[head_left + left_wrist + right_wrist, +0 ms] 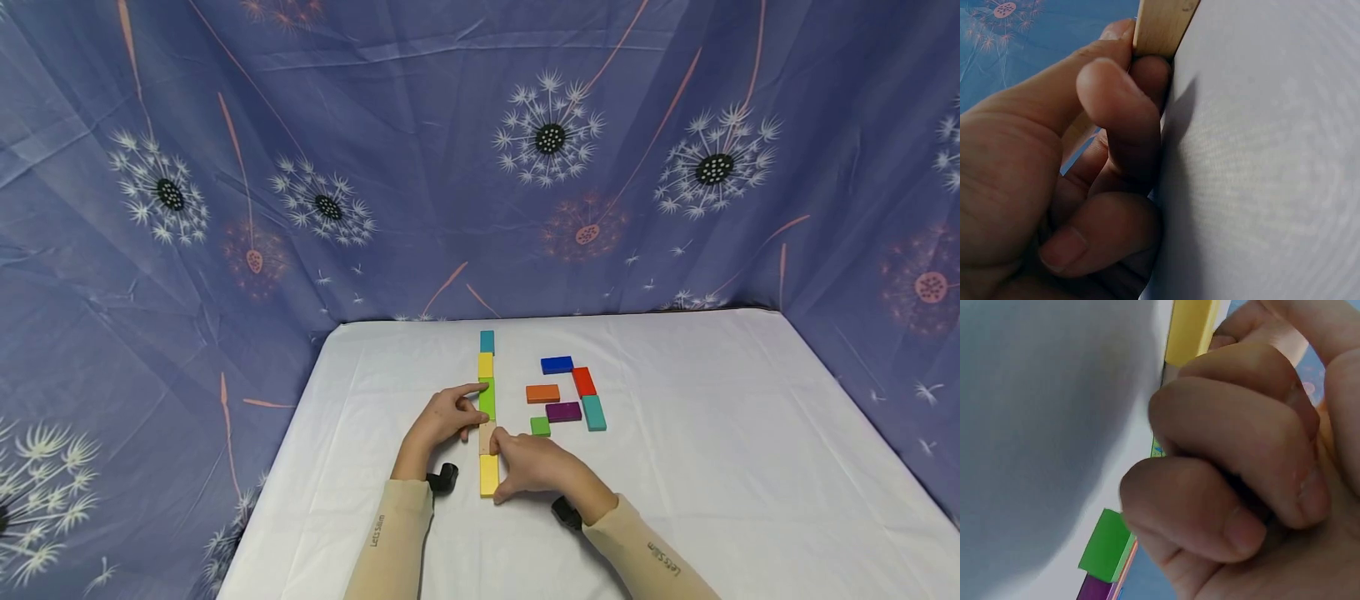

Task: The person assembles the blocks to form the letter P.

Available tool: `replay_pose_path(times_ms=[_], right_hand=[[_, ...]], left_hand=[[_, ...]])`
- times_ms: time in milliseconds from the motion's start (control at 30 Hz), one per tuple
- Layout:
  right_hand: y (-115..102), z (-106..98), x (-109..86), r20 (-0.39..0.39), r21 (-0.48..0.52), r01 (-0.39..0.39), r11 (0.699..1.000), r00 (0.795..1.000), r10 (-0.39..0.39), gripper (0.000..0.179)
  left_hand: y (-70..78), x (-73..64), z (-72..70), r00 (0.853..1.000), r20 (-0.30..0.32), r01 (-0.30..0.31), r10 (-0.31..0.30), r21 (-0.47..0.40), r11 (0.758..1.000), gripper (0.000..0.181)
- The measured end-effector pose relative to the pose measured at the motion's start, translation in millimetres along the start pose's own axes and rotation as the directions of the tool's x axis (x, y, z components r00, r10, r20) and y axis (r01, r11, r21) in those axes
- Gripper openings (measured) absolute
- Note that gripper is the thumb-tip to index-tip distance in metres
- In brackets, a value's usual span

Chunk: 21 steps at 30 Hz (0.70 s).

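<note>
A straight row of blocks runs away from me on the white table: yellow block [489, 477] nearest, then plain wooden block [485, 439], light green block [486, 402], another yellow block [486, 365] and a teal block [487, 342]. My left hand [444, 417] pinches the light green block, index finger near its far end and thumb near its near end. My right hand [536, 463] holds the nearest yellow block, thumb at its near corner and curled index finger beside the wooden block. In the right wrist view, the other fingers are folded in front of the yellow block [1191, 331].
Right of the row lie blue [557, 365], red [584, 382], teal [594, 413], orange [542, 394], purple [563, 412] and small green [540, 427] blocks. A purple dandelion-print cloth [435, 167] hangs behind and beside the table [712, 450].
</note>
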State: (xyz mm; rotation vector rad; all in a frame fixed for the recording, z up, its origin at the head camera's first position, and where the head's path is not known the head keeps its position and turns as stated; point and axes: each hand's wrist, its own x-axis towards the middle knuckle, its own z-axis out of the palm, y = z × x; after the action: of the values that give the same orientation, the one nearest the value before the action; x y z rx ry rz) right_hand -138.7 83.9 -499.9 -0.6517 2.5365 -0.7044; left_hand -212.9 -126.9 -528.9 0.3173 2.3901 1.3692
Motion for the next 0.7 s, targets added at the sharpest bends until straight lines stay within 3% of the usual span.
replay_pose_path(times_ms=[233, 467, 700], right_hand=[[13, -19, 1.0, -0.113, 0.168, 0.054, 0.984, 0.993, -0.035, 0.062], [29, -36, 0.5, -0.185, 0.417, 0.088, 0.905, 0.983, -0.01, 0.066], [44, -46, -0.6, -0.242, 0.484, 0.135, 0.865, 0.97, -0.016, 0.065]], left_hand=[[-0.7, 0.9, -0.6, 1.0, 0.006, -0.013, 0.013, 0.011, 1.0, 0.063], [-1.8, 1.4, 0.2, 1.0, 0.01, 0.006, -0.006, -0.022, 1.0, 0.068], [-3.2, 3.0, 0.5, 1.0, 0.023, 0.003, -0.002, -0.031, 1.0, 0.074]])
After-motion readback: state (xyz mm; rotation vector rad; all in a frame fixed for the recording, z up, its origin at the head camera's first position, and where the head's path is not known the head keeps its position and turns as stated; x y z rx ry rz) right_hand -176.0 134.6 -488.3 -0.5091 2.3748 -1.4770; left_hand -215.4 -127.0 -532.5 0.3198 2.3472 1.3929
